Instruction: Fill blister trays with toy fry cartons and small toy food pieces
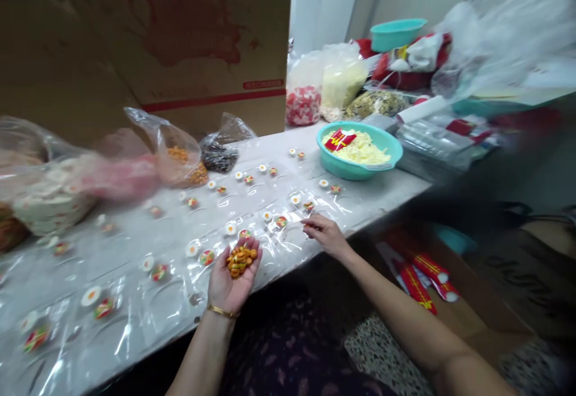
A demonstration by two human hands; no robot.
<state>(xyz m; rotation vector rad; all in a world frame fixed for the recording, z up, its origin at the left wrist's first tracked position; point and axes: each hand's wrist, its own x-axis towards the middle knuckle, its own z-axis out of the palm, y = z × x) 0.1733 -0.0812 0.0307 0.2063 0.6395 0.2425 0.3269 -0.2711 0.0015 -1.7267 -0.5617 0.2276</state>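
Note:
My left hand (pixel 231 282) is cupped palm up near the table's front edge and cradles a heap of small orange-brown pieces (pixel 242 260). My right hand (pixel 326 234) reaches over the clear plastic pieces on the table, its fingertips pinched together; whatever they hold is too small to make out. Around both hands lie rows of clear plastic packets or trays (pixel 166 300). On them sit small items in pairs, a white round one with an orange centre (pixel 192 248) and a colourful round one (pixel 207 257).
Behind the rows stands a turquoise basin (pixel 351 168) holding pale yellow pieces and a red-yellow packet. Plastic bags of small pieces (pixel 177 162) line the back left, before a large cardboard box (pixel 202 36). More bags (pixel 303 96) stand at the back right. Below lies a box with red-yellow packages (pixel 416 288).

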